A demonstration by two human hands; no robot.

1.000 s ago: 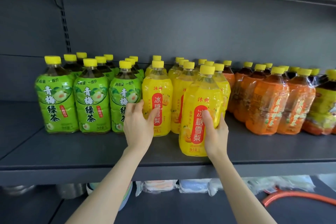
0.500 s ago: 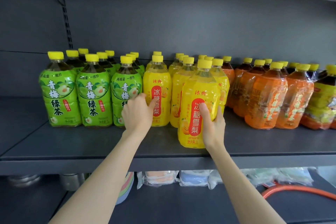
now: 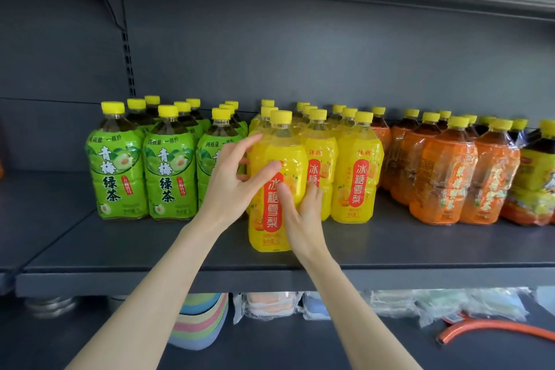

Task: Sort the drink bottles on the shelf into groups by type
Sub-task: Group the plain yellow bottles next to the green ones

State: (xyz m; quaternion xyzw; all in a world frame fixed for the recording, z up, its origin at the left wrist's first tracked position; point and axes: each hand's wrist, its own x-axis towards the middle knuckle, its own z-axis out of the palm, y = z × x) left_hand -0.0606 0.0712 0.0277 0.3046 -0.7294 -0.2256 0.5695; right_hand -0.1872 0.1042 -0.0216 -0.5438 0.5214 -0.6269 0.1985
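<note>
Three colour groups are already standing side by side on the shelf (image 3: 150, 249): green-label tea bottles (image 3: 144, 171) at the left, yellow-label pear drink bottles (image 3: 339, 165) in the middle, and orange-label bottles (image 3: 450, 171) at the right. At the far right edge, a few bottles with a darker mixed label (image 3: 537, 174) are showing, partly cut off by the frame, so their type is hard to read.

One yellow pear drink bottle (image 3: 274, 189) is standing upright in front of its own group, closer to the shelf edge than its neighbours. The right hand (image 3: 300, 213) is resting against this bottle's right side, fingers curled on the label — a light contact, not clearly a full grip. The left hand (image 3: 231, 186) is hanging open just beside the bottle's left side, fingers spread and thumb touching the label, holding nothing.

Judging by how things are lying, the sorting is looking nearly finished — what seems left is nudging this front bottle back into line with the yellow rows, and perhaps checking the far-right bottles.
</note>
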